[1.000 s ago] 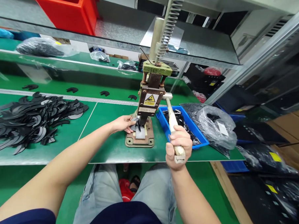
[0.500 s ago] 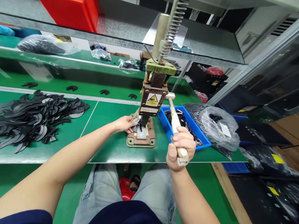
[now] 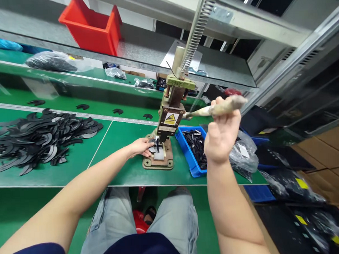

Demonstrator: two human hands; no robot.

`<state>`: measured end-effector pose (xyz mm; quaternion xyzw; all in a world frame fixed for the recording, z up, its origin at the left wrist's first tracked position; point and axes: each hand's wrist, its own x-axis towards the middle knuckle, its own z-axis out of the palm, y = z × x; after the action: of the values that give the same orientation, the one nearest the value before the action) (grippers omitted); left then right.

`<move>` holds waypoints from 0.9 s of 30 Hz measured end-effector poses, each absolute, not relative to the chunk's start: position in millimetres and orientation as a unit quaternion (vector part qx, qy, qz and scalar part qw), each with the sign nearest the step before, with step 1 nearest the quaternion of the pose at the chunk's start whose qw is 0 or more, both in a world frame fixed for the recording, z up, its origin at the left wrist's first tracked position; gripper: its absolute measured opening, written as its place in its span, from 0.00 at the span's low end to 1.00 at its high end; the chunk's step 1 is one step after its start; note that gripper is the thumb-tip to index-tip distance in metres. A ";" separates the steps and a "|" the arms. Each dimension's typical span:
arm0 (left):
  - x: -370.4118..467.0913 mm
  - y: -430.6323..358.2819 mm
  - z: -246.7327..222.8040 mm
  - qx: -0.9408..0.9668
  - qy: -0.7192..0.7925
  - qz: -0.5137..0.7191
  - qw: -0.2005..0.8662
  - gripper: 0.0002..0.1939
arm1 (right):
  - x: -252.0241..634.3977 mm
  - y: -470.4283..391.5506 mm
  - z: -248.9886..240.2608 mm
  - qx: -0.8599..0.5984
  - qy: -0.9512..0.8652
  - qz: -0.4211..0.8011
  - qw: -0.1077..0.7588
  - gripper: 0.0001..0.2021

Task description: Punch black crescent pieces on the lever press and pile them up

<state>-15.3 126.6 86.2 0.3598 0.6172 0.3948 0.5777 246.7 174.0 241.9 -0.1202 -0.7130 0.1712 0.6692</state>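
Observation:
A hand press [image 3: 171, 117] with a tall spring stands on the green table. My left hand [image 3: 142, 147] is at the left side of its base plate, fingers closed on a dark curved piece [image 3: 152, 147] lying over the light metal block under the ram. The wrapped lever [image 3: 204, 111] points right and up from the press. My right hand [image 3: 224, 128] is around the lever's far end, its thumb and fingertips against the grip. A pile of black and grey curved pieces [image 3: 43, 138] lies on the left of the table.
A blue bin [image 3: 195, 170] of small black parts stands right of the press, with a clear plastic bag [image 3: 244, 157] beyond it. Dark curved pieces [image 3: 82, 107] sit in a row on the green strip behind. A red bin [image 3: 98, 36] is on the shelf above.
My right hand has raised the lever from low near the table to a higher, outward position. The press ram looks slightly higher. My left hand remains at the base with the curved piece.

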 end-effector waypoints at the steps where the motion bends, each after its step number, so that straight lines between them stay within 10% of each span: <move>1: -15.0 118.8 89.3 0.363 0.610 0.417 0.568 0.21 | 248.9 180.6 244.8 -0.140 -0.712 0.177 0.665 0.27; 12: 6.5 19.4 135.2 0.427 0.518 0.488 0.558 0.29 | 220.8 102.8 76.6 -0.269 -0.720 0.473 0.431 0.19; 27: 39.8 9.9 127.0 0.358 0.457 0.459 0.672 0.31 | 214.3 61.2 78.1 -0.306 -0.648 0.504 0.482 0.13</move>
<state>39.8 9.9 127.0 0.3576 0.4574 0.4591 0.6724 214.3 61.2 78.1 -0.3060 -0.6483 0.5042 0.4815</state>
